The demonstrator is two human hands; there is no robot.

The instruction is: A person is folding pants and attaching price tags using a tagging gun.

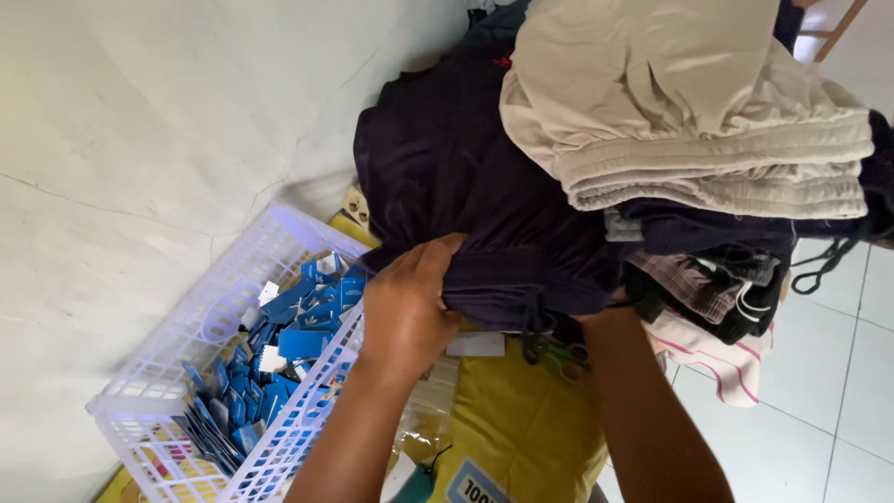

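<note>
**Hands in a pile of folded clothes**

Head view, looking down. Left hand (pixel 407 307) closed over the folded edge of a dark purple garment (pixel 447 177), fingers curled tight on the cloth, thumb side up. Right hand tucked under the same garment, only the forearm (pixel 643 419) in view; fingers hidden by the fabric, so cannot tell how far open or what is gripped. Dark purple garment lying at the bottom front of a heap of clothes, spread toward the pale wall (pixel 140 140). On top of the heap, to the right, folded beige trousers (pixel 689 112). Beneath those, darker folded pieces, a plaid piece (pixel 689 279), and a white cloth with pink stripes (pixel 726 363) hanging out at the lower right over the tiled floor (pixel 838 391). Just left of the left hand, a white plastic basket (pixel 214 307) with lattice walls, tilted against the wall, full of small blue and white card tags (pixel 298 326). Under the arms, a yellow cloth (pixel 521 428), with clear plastic bags (pixel 433 391) lying on it beside the basket.
</note>
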